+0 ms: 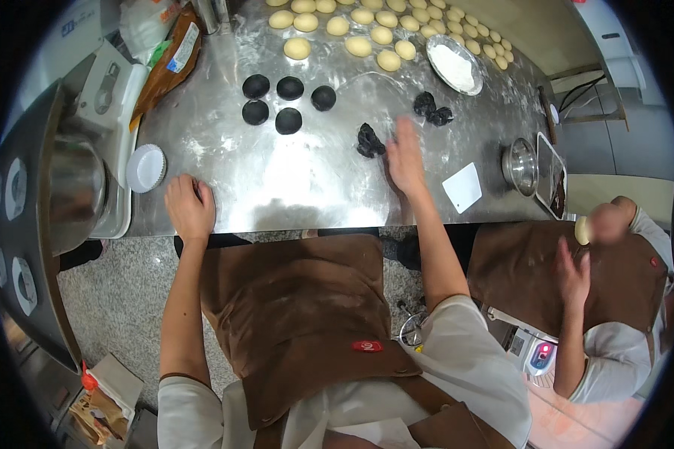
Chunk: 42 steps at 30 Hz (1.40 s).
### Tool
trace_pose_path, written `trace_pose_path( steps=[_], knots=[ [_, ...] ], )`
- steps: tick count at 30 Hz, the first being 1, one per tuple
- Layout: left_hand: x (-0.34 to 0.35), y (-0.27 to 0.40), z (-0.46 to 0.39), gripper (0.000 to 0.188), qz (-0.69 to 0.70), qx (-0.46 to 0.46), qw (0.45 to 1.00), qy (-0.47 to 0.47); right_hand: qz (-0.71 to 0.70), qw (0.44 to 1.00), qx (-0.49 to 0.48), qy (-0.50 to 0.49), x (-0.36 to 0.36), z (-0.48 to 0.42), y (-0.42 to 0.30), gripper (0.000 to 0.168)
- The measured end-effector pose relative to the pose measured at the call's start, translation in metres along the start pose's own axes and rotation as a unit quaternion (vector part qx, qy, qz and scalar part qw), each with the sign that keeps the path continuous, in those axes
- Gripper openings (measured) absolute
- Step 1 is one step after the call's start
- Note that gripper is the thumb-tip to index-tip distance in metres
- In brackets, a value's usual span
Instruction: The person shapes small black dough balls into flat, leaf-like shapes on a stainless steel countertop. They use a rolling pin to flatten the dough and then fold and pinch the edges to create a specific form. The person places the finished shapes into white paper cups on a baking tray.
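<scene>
My right hand (405, 157) is over the steel table with its fingers extended, its side close to a crumpled black dough piece (369, 141); whether they touch I cannot tell. My left hand (191, 206) rests at the table's front edge, fingers curled, beside a white paper baking cup (146, 168); its palm is hidden. Several smooth black dough balls (289, 120) lie left of centre. Two rough black dough pieces (425, 104) sit to the right, beyond my right hand. A white dough scraper (462, 188) lies near the front edge.
Several pale dough balls (358, 46) and a bowl of flour (455, 64) stand at the back. A metal bowl (520, 166) and a tray (550, 175) are at the right. A scale (108, 84) and a steel pot (77, 193) stand left. A co-worker (574, 280) holds pale dough at the right.
</scene>
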<state>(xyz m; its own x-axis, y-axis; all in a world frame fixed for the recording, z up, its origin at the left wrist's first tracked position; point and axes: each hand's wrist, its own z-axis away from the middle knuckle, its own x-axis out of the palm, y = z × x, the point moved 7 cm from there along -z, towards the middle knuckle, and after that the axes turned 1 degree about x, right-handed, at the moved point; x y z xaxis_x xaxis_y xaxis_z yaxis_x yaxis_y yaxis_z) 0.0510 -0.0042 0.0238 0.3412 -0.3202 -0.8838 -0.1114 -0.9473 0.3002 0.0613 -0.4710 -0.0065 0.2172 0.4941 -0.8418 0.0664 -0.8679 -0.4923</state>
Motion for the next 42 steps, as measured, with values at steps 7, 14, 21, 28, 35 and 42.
trace_pose_path(
  steps=[7,14,21,28,35,42],
  knots=[
    [-0.002,0.000,0.004,0.014,-0.004,0.006,1.000,0.022,0.007,0.982,-0.030,-0.189,0.012,-0.047,0.011,0.062],
    [0.000,0.001,-0.001,0.016,0.009,0.007,1.000,0.010,-0.120,0.978,0.065,0.157,-0.031,-0.023,-0.048,0.043],
    [-0.002,-0.002,0.002,0.016,0.017,0.004,1.000,0.025,0.003,0.990,-0.139,-0.025,0.035,0.048,-0.113,0.045],
    [-0.002,-0.001,0.002,0.014,0.020,0.015,0.999,0.034,0.062,0.992,-0.048,0.099,0.026,-0.022,-0.083,0.044],
    [-0.003,-0.007,0.005,0.014,0.011,-0.001,1.000,0.028,-0.086,0.996,-0.013,0.033,0.024,0.026,-0.076,0.037],
    [0.001,-0.001,0.000,0.013,0.027,0.004,0.999,0.022,-0.002,0.996,-0.016,0.091,0.021,-0.027,-0.038,0.043]
  ],
)
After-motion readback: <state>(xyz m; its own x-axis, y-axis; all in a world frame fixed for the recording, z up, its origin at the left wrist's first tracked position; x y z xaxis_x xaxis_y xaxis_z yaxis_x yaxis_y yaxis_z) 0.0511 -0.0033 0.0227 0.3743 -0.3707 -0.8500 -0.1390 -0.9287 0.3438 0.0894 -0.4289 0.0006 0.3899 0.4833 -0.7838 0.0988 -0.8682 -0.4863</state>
